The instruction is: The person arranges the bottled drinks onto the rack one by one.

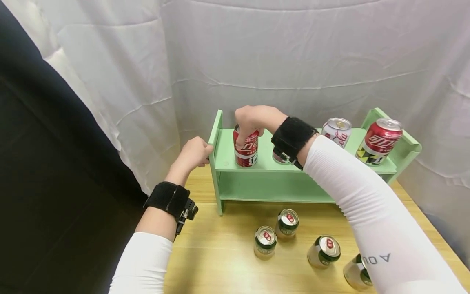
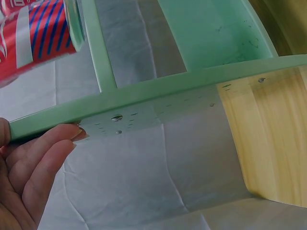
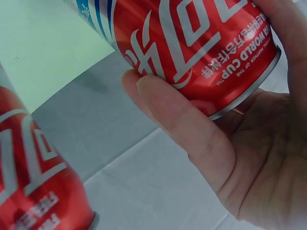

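Red cola can (image 1: 246, 149) stands upright at the left end of the green shelf rack's (image 1: 264, 163) top board, near the left side panel.

White backdrop cloth (image 1: 293, 61) hangs behind and to both sides; dark area far left.

Counter (image 1: 220, 253) is light wood; rack sits at its back edge against the cloth. Rack has two levels, side panels rising above the top board.

Right hand (image 1: 249, 120) comes over the can from above, fingers curled round its upper part. Right wrist view confirms: thumb (image 3: 177, 120) and palm wrapped round the red can (image 3: 201, 52), with a second red can (image 3: 33, 182) close beside it.

Left hand (image 1: 194, 153) is at the rack's left side panel, fingers curled on its front edge. Left wrist view shows fingertips (image 2: 72, 134) touching the green panel edge (image 2: 158, 96).

Other cans on the top board: one mostly hidden behind the right wrist (image 1: 280, 157), a white-and-red can (image 1: 337, 131) right of centre, a red can with yellow-black pattern (image 1: 378, 141) at the right end.

Four green cans on the counter in front of the rack, toward the front right: (image 1: 287, 222), (image 1: 265, 241), (image 1: 324, 251), and one (image 1: 356, 272) partly covered by the right sleeve.
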The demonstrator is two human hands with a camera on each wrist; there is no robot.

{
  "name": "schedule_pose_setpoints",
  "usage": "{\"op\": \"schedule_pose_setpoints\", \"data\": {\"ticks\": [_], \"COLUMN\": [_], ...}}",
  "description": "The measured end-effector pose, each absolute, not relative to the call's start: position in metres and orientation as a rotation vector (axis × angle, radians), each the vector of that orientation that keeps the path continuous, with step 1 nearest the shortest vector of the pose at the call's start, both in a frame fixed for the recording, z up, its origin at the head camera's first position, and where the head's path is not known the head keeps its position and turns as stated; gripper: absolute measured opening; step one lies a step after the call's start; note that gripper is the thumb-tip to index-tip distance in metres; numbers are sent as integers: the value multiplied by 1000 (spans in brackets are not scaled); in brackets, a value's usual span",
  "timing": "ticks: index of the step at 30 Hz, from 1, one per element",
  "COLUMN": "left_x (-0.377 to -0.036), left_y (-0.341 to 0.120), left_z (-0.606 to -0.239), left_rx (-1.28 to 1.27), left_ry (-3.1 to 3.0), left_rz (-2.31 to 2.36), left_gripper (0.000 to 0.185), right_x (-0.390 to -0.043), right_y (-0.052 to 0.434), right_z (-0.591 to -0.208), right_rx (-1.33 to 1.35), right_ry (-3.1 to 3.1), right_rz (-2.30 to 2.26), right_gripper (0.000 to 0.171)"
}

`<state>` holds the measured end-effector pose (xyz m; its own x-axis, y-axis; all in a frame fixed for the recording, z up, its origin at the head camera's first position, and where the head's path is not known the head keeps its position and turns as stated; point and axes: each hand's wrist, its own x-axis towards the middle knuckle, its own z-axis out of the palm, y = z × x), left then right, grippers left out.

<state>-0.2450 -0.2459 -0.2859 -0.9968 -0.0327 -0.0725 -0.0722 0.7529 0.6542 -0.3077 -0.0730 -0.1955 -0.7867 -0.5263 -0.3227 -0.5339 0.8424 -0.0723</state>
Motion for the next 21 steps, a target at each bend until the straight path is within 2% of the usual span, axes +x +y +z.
{"op": "schedule_pose_setpoints", "data": {"ticks": [21], "left_x": [-244], "left_y": [-240], "left_z": [-275], "left_rx": [-77], "left_ry": [2905], "left_rz": [1072], "left_gripper": [32], "right_x": [-309], "right_y": [-74], "right_z": [-197], "right_rx": [-763], "right_ry": [2716], "right_rz": [-58], "right_gripper": [44]}}
